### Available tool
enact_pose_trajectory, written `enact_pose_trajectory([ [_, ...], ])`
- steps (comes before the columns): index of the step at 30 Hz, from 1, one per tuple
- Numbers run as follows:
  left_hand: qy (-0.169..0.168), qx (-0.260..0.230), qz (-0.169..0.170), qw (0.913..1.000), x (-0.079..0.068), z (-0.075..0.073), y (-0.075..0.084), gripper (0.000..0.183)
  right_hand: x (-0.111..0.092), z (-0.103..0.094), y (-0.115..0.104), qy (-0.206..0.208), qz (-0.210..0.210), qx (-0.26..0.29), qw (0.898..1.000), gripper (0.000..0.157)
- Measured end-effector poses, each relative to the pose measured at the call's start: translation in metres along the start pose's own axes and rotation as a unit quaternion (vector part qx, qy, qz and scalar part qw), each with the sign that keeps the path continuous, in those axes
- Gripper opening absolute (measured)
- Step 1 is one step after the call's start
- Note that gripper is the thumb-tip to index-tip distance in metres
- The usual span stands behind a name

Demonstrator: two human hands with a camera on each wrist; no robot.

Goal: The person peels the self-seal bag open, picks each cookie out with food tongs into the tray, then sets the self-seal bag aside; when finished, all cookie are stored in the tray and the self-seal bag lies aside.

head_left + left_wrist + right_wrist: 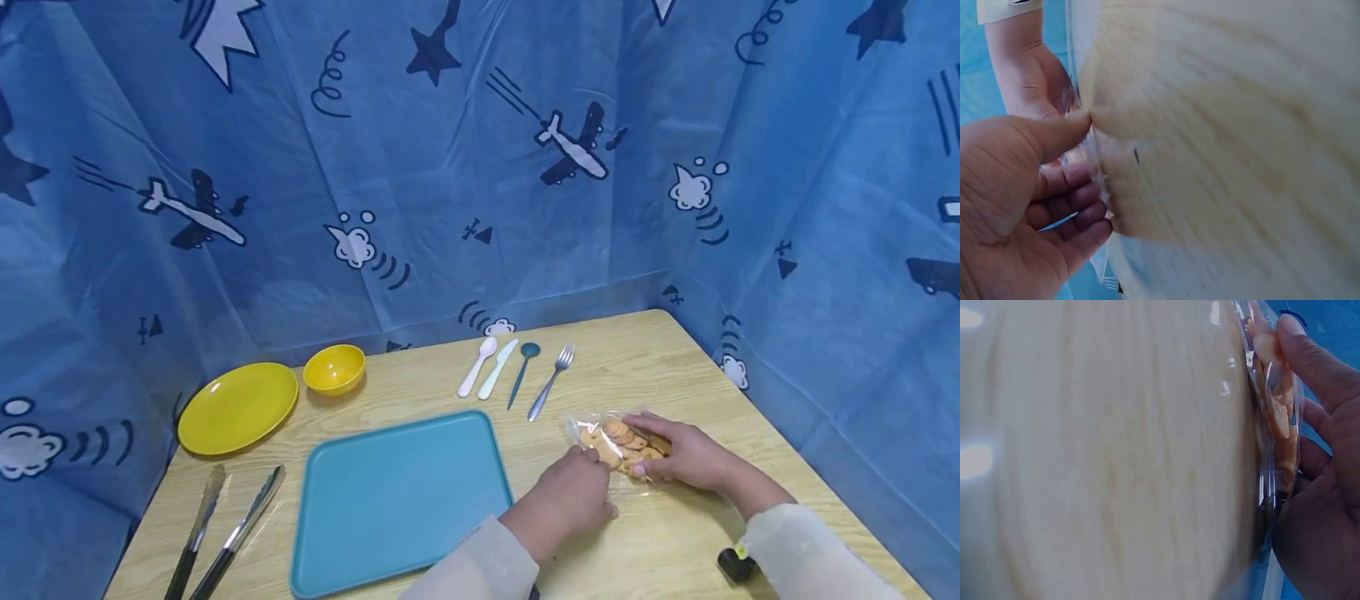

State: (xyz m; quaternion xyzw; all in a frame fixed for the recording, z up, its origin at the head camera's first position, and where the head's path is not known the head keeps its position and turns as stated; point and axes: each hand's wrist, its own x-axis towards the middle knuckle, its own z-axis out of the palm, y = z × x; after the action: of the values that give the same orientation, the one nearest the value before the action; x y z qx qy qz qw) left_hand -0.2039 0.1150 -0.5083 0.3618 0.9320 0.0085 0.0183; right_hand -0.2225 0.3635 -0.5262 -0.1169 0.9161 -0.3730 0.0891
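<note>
The head view looks forward and down across the desk (652, 362), far enough back to take in the left hand (566, 492), the right hand (693, 454) and the blue curtain (450, 183). Each wrist view looks from close beside its own hand, with the desk turned sideways and filling much of it. All three share the clear bag (621, 446), though the left wrist's glimpse seems mostly hidden.

Saw a smooth, matt, teal rectangular plastic tray (401, 492); right of it, a glossy, crinkled, clear, flattish plastic bag (613, 440).
</note>
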Motion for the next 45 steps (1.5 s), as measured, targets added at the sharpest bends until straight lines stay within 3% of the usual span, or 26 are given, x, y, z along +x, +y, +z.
enact_pose_trajectory([
  [4, 0.006, -0.008, 0.005, 0.9999, -0.001, -0.002, 0.000, 0.023, 0.000, 0.001, 0.003, 0.002, -0.007, -0.002, 1.000, 0.084],
  [7, 0.009, -0.015, 0.012, 0.9998, -0.005, -0.003, -0.001, 0.016, -0.001, 0.002, 0.004, -0.002, -0.007, -0.001, 1.000, 0.084],
  [15, 0.018, -0.055, 0.010, 0.9983, -0.008, -0.004, -0.004, 0.027, -0.002, 0.003, 0.005, -0.003, 0.000, -0.002, 1.000, 0.084],
  [18, 0.021, -0.090, 0.005, 0.9957, -0.010, -0.003, -0.007, 0.034, -0.002, 0.003, 0.004, -0.005, 0.002, -0.001, 1.000, 0.084],
  [26, 0.034, -0.212, -0.040, 0.9759, -0.013, -0.004, -0.017, 0.040, 0.001, 0.000, -0.001, -0.005, 0.018, -0.008, 1.000, 0.084],
  [30, 0.025, -0.225, -0.050, 0.9727, -0.015, -0.007, -0.019, 0.044, 0.002, 0.000, -0.001, -0.008, 0.019, -0.003, 1.000, 0.084],
  [38, 0.023, -0.255, -0.039, 0.9660, -0.022, -0.005, -0.023, 0.046, 0.001, 0.001, -0.001, -0.017, 0.024, 0.011, 1.000, 0.085],
  [45, 0.030, -0.245, -0.027, 0.9686, -0.023, -0.006, -0.025, 0.040, 0.000, -0.002, -0.001, -0.018, 0.021, 0.005, 1.000, 0.083],
])
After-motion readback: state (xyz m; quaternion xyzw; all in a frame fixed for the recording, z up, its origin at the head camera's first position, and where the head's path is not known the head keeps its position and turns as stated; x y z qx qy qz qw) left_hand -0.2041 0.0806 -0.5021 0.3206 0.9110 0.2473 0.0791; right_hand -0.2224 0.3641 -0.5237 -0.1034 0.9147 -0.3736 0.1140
